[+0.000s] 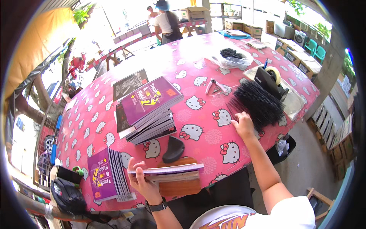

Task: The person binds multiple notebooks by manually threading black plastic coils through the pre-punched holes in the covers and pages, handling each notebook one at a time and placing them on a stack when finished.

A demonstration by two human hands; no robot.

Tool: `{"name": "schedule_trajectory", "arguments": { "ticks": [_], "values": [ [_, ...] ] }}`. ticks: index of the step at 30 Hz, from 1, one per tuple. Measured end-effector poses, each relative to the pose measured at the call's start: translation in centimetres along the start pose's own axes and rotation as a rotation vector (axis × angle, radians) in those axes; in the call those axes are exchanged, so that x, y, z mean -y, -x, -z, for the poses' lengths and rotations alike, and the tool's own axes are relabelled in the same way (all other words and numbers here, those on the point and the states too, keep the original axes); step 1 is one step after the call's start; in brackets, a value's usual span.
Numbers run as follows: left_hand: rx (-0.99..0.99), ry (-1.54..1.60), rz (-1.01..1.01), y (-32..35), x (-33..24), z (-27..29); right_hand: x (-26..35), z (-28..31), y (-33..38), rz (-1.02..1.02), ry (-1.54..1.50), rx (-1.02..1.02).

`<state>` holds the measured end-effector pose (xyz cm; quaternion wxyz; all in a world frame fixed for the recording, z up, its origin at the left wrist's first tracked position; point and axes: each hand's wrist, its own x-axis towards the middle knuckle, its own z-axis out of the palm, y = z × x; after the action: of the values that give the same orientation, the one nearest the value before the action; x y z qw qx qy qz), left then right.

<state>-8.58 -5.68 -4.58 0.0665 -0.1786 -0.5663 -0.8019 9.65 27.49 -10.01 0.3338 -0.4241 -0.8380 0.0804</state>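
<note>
My left hand [142, 180] holds a thin stack of purple-covered booklets [171, 170] flat above a brown wooden block [179, 186] at the table's near edge. My right hand [243, 124] reaches out to a heap of black plastic binding combs [257, 103] and touches its near edge, fingers closing on a comb. A tall, fanned pile of purple booklets [150, 108] lies in the middle of the table. Another pile of bound purple booklets [107, 174] sits at the near left. A black curved object [174, 149] lies just beyond the wooden block.
The table has a pink cartoon-cat cloth [202, 126]. On it are a black tape dispenser [270, 79], a clear bag of black items [231, 57], pink pliers [213, 86] and a black bag [68, 196]. A person [167, 23] stands beyond the far edge. Cardboard boxes [297, 57] stand at right.
</note>
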Motion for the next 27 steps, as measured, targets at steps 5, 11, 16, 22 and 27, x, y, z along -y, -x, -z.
{"name": "schedule_trajectory", "arguments": {
  "ticks": [5, 11, 16, 22, 27],
  "values": [
    [0.025, -0.020, 0.156, 0.0, -0.7, -0.8, 2.1, 3.1, 2.2, -0.205, -0.485, 0.211],
    [0.054, -0.729, -0.534, 3.3, -4.1, -2.7, 10.5, 9.7, 4.9, -0.143, -0.951, 0.474],
    [0.575, -0.983, -0.409, 6.0, -5.2, -7.3, 11.9, 12.8, 5.9, 0.064, -0.930, 0.714],
    [0.524, -0.927, -0.528, 6.2, -3.5, -8.0, 13.0, 12.7, 6.6, 0.423, -0.727, 0.438],
    [0.483, -0.869, -0.629, 6.4, -3.0, -8.0, 13.2, 12.5, 6.5, 0.349, -0.747, 0.415]
  ]
}}
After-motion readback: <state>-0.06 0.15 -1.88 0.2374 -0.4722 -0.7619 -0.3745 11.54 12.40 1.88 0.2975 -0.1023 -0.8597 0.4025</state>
